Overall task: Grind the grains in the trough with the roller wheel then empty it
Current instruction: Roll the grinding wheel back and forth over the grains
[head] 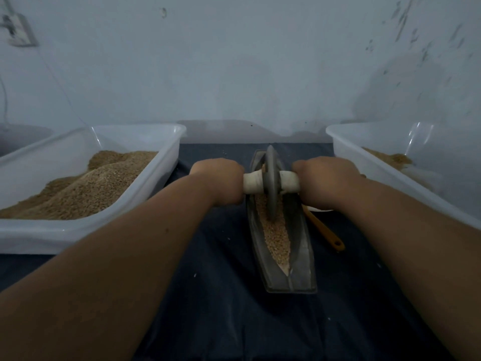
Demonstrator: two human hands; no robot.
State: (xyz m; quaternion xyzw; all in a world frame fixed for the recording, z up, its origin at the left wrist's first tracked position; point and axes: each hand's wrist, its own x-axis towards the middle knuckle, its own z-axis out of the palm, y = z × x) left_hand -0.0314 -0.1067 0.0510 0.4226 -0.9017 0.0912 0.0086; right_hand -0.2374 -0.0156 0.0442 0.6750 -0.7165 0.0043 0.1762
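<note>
Trough [304, 256]: lengthwise on the worktop [221, 303], grains [277, 235] filling its channel.
Roller wheel [272, 183]: upright in the trough's far half.
Left hand [218, 178], right hand [325, 181]: flanking the trough, fingers [238, 175] wrapped round the axle [253, 182], so I press evenly.

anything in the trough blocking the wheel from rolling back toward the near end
Nothing visible does. The roller wheel stands in the trough with only grains lying along the channel toward the near end. The orange-handled tool lies outside the trough, off its right side.
</note>
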